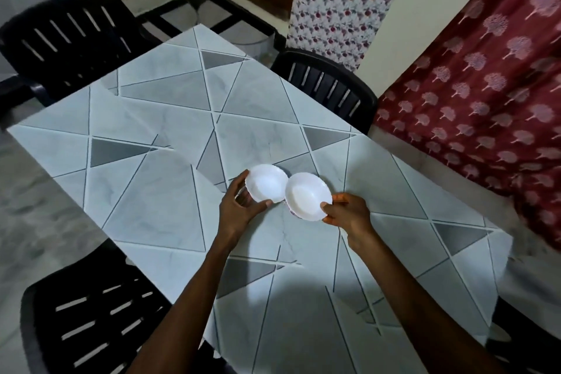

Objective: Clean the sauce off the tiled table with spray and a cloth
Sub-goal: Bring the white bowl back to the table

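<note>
Two small white bowls are held side by side above the middle of the tiled table [170, 191]. My left hand [239, 209] grips the left bowl [266, 181] by its near rim, thumb on top. My right hand [349, 212] pinches the right bowl [308, 196] at its right edge; this bowl is tilted toward me. Both bowls look empty inside. No sauce, spray bottle or cloth shows anywhere in view.
Black slatted plastic chairs stand at the far left [69, 36], the far right side [328, 85] and the near left [91, 322]. A red patterned curtain [485, 85] hangs to the right. A floral curtain [343, 0] hangs at the back.
</note>
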### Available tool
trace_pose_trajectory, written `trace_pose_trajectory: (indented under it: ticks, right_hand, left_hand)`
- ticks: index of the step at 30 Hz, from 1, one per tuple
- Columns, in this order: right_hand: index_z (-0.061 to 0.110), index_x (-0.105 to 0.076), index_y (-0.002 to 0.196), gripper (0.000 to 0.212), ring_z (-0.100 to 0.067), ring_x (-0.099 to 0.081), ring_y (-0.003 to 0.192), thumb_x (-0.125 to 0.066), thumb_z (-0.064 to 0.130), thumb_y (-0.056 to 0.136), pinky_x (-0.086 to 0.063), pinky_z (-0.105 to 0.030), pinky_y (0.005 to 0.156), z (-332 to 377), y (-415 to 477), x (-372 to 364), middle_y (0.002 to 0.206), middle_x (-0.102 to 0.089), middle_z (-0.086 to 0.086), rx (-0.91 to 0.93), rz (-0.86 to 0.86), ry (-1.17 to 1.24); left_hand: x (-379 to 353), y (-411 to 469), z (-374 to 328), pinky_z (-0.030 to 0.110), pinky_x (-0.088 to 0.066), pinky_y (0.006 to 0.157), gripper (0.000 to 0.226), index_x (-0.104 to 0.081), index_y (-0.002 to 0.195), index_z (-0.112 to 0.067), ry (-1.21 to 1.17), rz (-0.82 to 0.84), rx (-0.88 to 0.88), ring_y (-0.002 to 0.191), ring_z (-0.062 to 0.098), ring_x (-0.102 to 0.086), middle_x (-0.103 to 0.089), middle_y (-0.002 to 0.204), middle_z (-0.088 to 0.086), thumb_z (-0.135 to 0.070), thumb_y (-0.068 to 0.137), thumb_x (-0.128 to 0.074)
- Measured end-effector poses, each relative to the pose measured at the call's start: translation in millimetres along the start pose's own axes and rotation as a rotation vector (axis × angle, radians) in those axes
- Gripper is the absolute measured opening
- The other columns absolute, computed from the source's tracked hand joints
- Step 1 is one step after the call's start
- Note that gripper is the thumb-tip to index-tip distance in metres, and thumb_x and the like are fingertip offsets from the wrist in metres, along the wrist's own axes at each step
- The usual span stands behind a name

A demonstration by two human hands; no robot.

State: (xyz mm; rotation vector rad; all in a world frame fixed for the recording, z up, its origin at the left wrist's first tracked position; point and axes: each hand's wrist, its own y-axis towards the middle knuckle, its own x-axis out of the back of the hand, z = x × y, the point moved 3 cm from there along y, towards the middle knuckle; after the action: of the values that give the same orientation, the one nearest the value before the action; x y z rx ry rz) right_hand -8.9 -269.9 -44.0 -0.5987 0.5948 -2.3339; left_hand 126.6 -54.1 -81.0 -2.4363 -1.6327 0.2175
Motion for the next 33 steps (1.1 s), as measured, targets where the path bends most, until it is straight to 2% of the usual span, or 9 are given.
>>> trace_pose_trajectory:
  ticks: [4,9,14,20,22,24,28,30,33]
  right_hand:
    - [0.008,-0.067,0.088,0.017,-0.029,-0.067,0.090,-0.078,-0.004,0.083,-0.059,-0.031,0.064,-16,6,15,0.099,-0.068,-0.013,-0.042,-0.051,0.003]
    - [0.000,-0.067,0.100,0.020,-0.025,-0.066,0.085,-0.077,-0.004,0.083,-0.059,-0.021,0.054,-37,10,26,0.096,-0.068,-0.014,-0.049,-0.092,0.008]
    - [0.006,-0.067,0.093,0.020,-0.027,-0.068,0.085,-0.078,-0.005,0.081,-0.061,-0.030,0.061,-53,14,25,0.089,-0.068,-0.009,-0.065,-0.127,-0.026]
    - [0.006,-0.067,0.092,0.019,-0.031,-0.070,0.087,-0.078,-0.004,0.081,-0.062,-0.041,0.068,-63,17,25,0.088,-0.070,-0.010,-0.024,-0.177,-0.071]
    - [0.005,-0.068,0.093,0.018,-0.031,-0.070,0.087,-0.078,-0.003,0.080,-0.063,-0.042,0.068,-64,16,25,0.089,-0.070,-0.011,-0.015,-0.204,-0.102]
    - [0.005,-0.069,0.094,0.018,-0.030,-0.069,0.087,-0.078,-0.002,0.080,-0.063,-0.042,0.068,-66,15,25,0.092,-0.071,-0.012,-0.016,-0.230,-0.132]
    - [0.007,-0.069,0.093,0.017,-0.030,-0.070,0.085,-0.077,0.000,0.080,-0.064,-0.046,0.069,-67,10,30,0.092,-0.072,-0.011,-0.008,-0.275,-0.156]
    - [0.008,-0.068,0.091,0.015,-0.030,-0.070,0.084,-0.076,0.001,0.081,-0.064,-0.047,0.071,-68,7,35,0.092,-0.071,-0.011,-0.016,-0.274,-0.164]
    - [0.007,-0.068,0.093,0.012,-0.030,-0.069,0.086,-0.074,0.004,0.084,-0.060,-0.037,0.071,-68,1,39,0.096,-0.072,-0.011,-0.032,-0.246,-0.156]
  left_hand:
    - [-12,20,4,0.017,-0.052,0.089,0.088,-0.050,0.140,-0.018,-0.059,0.013,0.015,0.117,-0.001,-0.059,-0.057,0.138,-0.008,0.001,0.064,-0.089]
    - [-23,29,10,0.021,-0.052,0.094,0.088,-0.049,0.141,-0.019,-0.060,0.035,0.008,0.124,0.005,-0.056,-0.055,0.140,-0.009,0.003,0.065,-0.087]
    - [-24,26,12,0.019,-0.049,0.097,0.088,-0.048,0.142,-0.018,0.005,0.037,-0.048,0.127,0.005,-0.053,-0.053,0.142,-0.008,-0.004,0.066,-0.089]
    - [-20,29,16,0.023,-0.050,0.099,0.090,-0.047,0.142,-0.022,0.054,0.057,-0.064,0.130,0.013,-0.052,-0.053,0.143,-0.007,-0.010,0.065,-0.091]
    - [-18,31,20,0.036,-0.048,0.106,0.093,-0.044,0.144,-0.026,0.076,0.073,-0.045,0.130,0.014,-0.053,-0.053,0.143,-0.008,-0.016,0.065,-0.093]
    - [-16,32,23,0.044,-0.047,0.107,0.100,-0.039,0.146,-0.028,0.084,0.077,-0.006,0.129,0.014,-0.054,-0.054,0.142,-0.007,-0.023,0.063,-0.094]
    - [-11,25,20,0.036,-0.047,0.105,0.112,-0.033,0.148,-0.031,0.173,0.041,0.027,0.127,0.012,-0.055,-0.055,0.141,-0.008,-0.048,0.054,-0.092]
    - [-7,18,18,0.033,-0.049,0.099,0.104,-0.034,0.148,-0.028,0.219,-0.005,0.021,0.124,0.015,-0.055,-0.053,0.140,-0.003,-0.042,0.062,-0.091]
    - [-3,4,21,0.035,-0.051,0.095,0.081,-0.040,0.144,-0.021,0.276,-0.108,0.036,0.112,0.020,-0.059,-0.054,0.134,0.005,-0.026,0.076,-0.085]
